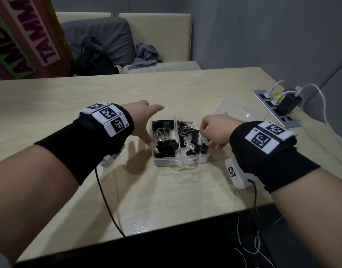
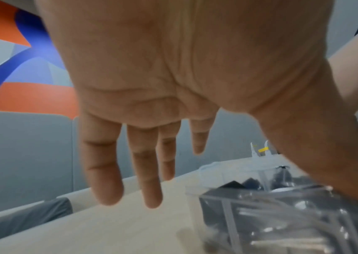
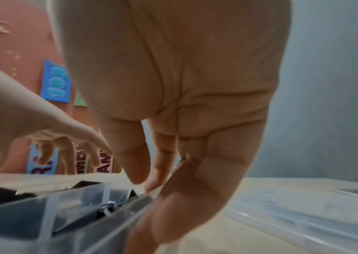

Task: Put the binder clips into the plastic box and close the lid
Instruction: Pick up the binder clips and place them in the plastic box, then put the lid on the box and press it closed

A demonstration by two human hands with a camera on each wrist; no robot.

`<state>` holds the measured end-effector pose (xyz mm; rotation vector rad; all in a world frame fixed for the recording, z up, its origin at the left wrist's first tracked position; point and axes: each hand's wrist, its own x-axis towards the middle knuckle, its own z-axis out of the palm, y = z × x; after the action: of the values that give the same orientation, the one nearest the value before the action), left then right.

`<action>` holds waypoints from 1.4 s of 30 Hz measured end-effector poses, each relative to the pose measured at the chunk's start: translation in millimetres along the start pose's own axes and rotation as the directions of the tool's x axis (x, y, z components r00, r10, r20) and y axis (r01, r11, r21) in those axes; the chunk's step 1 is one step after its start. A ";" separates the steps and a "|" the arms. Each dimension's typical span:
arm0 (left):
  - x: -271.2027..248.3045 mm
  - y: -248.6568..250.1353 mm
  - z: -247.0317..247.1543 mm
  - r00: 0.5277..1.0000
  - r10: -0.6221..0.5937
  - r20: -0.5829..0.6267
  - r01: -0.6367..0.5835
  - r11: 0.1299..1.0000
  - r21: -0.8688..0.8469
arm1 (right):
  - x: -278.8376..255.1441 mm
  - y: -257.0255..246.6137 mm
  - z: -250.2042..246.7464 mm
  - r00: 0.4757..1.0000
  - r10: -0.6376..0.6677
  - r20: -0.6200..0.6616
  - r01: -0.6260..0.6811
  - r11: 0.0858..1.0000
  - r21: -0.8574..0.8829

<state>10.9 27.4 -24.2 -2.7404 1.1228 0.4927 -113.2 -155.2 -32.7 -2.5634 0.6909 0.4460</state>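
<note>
A clear plastic box [image 1: 181, 161] with two compartments stands mid-table, and black binder clips [image 1: 166, 147] fill both halves. My left hand [image 1: 145, 124] is at the box's left side, fingers straight [image 2: 147, 171] and thumb reaching over its far left corner. My right hand [image 1: 212, 132] is at the right side, and its fingertips [image 3: 139, 175] touch the box's right rim [image 3: 130, 204]. Neither hand holds a clip. The clear lid is hard to make out and seems to stand raised at the box's far edge.
A clear plastic piece [image 1: 234, 110] lies on the table right of the box. A socket panel with plugs and white cables [image 1: 276, 105] sits at the far right. A black cable [image 1: 106, 200] runs over the near table. Beyond the far edge, a bench holds a dark bag [image 1: 92, 59].
</note>
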 end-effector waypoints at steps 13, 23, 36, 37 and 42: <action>2.5 22.6 14.3 0.999 0.004 0.041 -0.006 0.998 0.064 | 34.4 66.2 4.4 0.944 0.259 -0.203 -0.310 0.907 -0.287; 12.7 3.3 7.6 0.999 0.004 -0.039 -0.006 0.999 -0.040 | 32.1 73.5 0.3 0.949 0.191 -0.253 -0.263 0.920 -0.292; 17.7 6.1 -2.9 0.961 -0.202 -0.188 0.139 0.943 -0.302 | -29.6 3.6 1.5 0.899 -0.427 -0.099 0.412 0.900 -0.143; 16.9 8.4 -3.7 0.962 -0.200 -0.189 0.135 0.942 -0.307 | -30.6 -1.8 6.4 0.896 -0.439 -0.070 0.421 0.888 -0.186; 16.7 13.4 -0.6 0.984 -0.126 -0.130 0.110 0.987 -0.121 | -27.1 -12.0 20.9 0.905 -0.424 -0.014 0.413 0.887 -0.205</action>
<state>12.8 6.7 -29.5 -2.9582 0.9808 0.3686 -133.0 -124.9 -35.3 -2.8180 0.0957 0.3056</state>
